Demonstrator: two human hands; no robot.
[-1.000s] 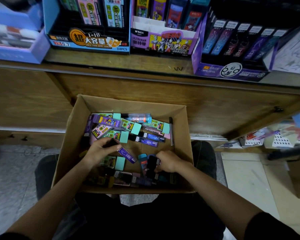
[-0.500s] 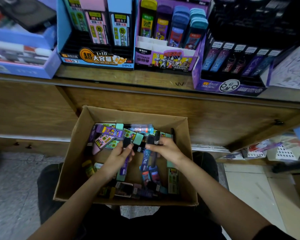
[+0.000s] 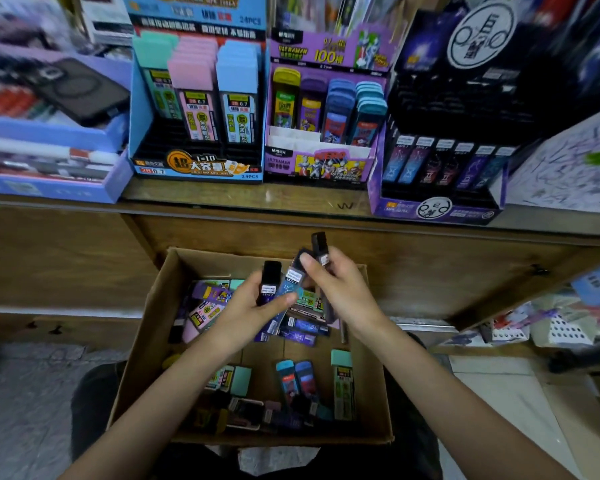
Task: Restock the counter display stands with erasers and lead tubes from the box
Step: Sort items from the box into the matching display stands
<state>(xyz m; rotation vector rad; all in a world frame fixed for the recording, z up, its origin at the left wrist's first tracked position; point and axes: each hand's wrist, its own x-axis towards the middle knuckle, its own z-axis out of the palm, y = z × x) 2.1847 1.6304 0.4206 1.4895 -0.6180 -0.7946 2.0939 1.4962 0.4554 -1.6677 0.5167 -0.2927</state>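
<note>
Head view: our left hand (image 3: 253, 306) grips a dark lead tube (image 3: 270, 282) and our right hand (image 3: 340, 289) pinches a black tube (image 3: 319, 247), both above the cardboard box (image 3: 153, 323). Loose packs (image 3: 342, 382) lie inside it, below the display stands (image 3: 198, 168) on the counter (image 3: 222, 197).

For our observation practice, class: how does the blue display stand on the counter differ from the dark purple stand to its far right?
The blue stand holds wide flat cases with pastel tops; the dark purple stand holds slim dark tubes. The blue stand's cases fill three columns; the purple stand's tubes form one visible row. Both sit on the wooden counter, with bare slots in front.
</note>
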